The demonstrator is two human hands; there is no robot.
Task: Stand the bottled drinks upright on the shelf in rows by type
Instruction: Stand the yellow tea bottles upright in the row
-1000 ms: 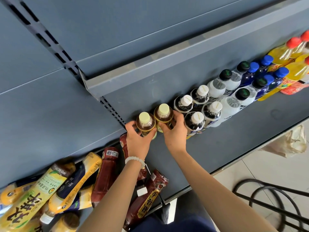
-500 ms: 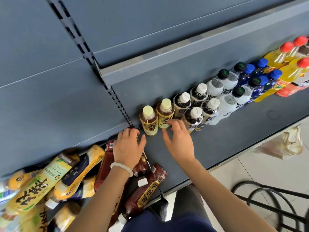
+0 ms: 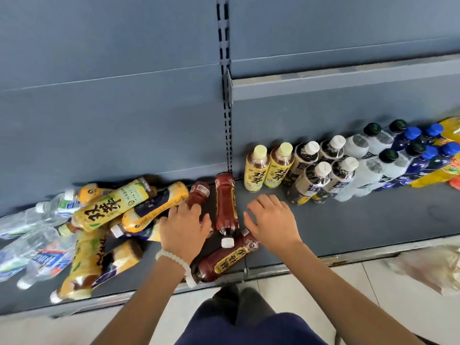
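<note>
Two yellow-labelled tea bottles [image 3: 266, 169] stand upright at the back of the grey shelf [image 3: 361, 220], beside rows of white-capped dark bottles [image 3: 321, 175], black-capped clear bottles [image 3: 368, 160], blue bottles [image 3: 420, 158] and orange ones [image 3: 448, 175]. To the left lies a heap of bottles on their sides: yellow tea bottles [image 3: 112, 207], dark red bottles [image 3: 225, 202] and clear water bottles [image 3: 29, 245]. My left hand [image 3: 185, 226], fingers spread, hovers over or touches the heap by a red bottle. My right hand [image 3: 272, 220] is open just right of the lying red bottle, holding nothing.
A slotted upright [image 3: 225, 95] divides the back panel. An upper shelf edge [image 3: 348, 83] juts out at the right. A plastic bag [image 3: 423, 267] lies on the tiled floor at the right, below the shelf's front lip. My legs show at the bottom.
Both hands let go of the two standing yellow tea bottles and drew back toward the heap of lying bottles. The view swung left, showing more of the heap.
</note>
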